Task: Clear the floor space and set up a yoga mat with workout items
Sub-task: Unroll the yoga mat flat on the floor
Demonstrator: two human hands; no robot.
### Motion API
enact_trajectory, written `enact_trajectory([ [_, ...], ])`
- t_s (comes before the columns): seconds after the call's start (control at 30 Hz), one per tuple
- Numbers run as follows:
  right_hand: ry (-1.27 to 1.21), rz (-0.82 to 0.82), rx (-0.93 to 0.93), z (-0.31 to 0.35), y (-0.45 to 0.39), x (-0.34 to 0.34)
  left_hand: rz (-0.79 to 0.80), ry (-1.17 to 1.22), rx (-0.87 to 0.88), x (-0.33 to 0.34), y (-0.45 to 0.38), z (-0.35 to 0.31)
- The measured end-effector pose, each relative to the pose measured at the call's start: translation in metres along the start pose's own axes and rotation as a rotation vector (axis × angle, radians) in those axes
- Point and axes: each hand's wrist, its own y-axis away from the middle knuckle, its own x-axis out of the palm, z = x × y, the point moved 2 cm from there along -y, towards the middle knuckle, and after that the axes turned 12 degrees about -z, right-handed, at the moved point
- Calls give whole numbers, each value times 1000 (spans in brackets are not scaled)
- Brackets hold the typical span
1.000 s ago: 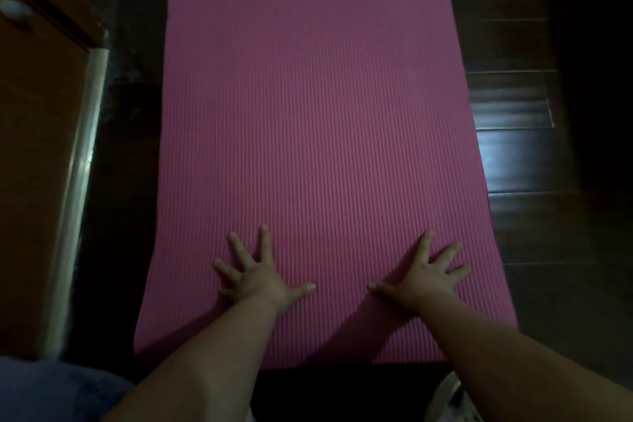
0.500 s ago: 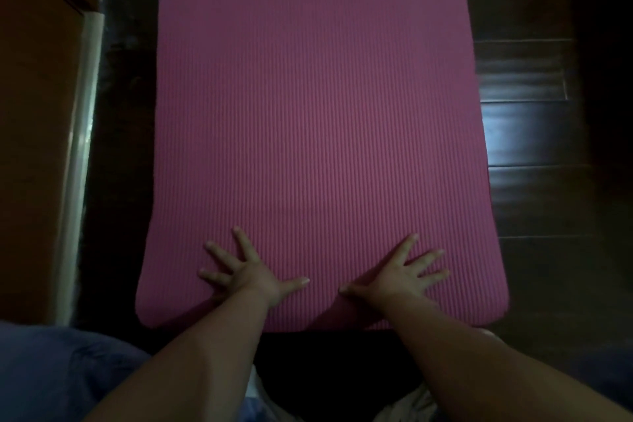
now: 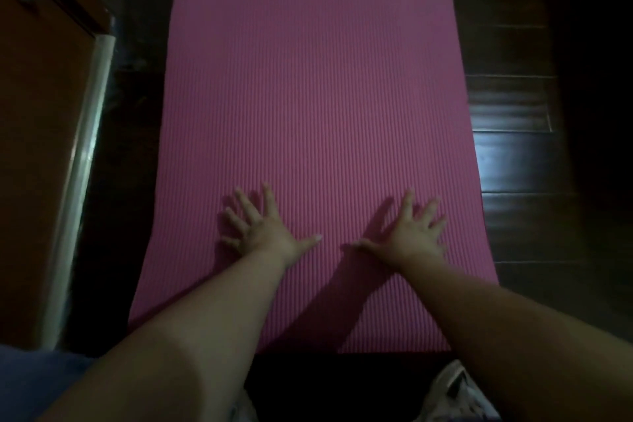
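Item: pink mat (image 3: 308, 96), unrolled flat on the dark wood floor (image 3: 513, 154), running toward 12 o'clock. Left hand (image 3: 263, 229) and right hand (image 3: 414, 233): fingers spread, pressing, grasping nothing. Hazard: mat may slide on the glossy boards; cabinet (image 3: 41, 147) crowds its 9 o'clock edge.

mat (image 3: 315, 96) on floor (image 3: 513, 161), cabinet (image 3: 37, 147) left, hands on mat

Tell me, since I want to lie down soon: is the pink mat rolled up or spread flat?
Spread flat: the pink mat lies unrolled on the floor under both palms; its far end is out of view.
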Motion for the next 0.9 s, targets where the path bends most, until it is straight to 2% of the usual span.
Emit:
enact_trajectory([
  [0.17,47,4,-127,52,-61,-25,-10,-50,51,-43,-65,-33],
  [0.33,151,43,-152,62,-87,-7,31,-110,40,-34,-102,-34],
  [0.63,193,87,-138,65,-81,-13,93,-149,19,-37,-102,-37],
  [0.73,244,199,-124,70,-92,-31,181,-211,49,-64,-104,-38],
  [0.8,291,248,-164,74,-83,-63,125,-210,119,-96,-85,-41],
  [0.9,283,155,-208,87,-56,-116,-34,-139,230,-143,-43,-55],
])
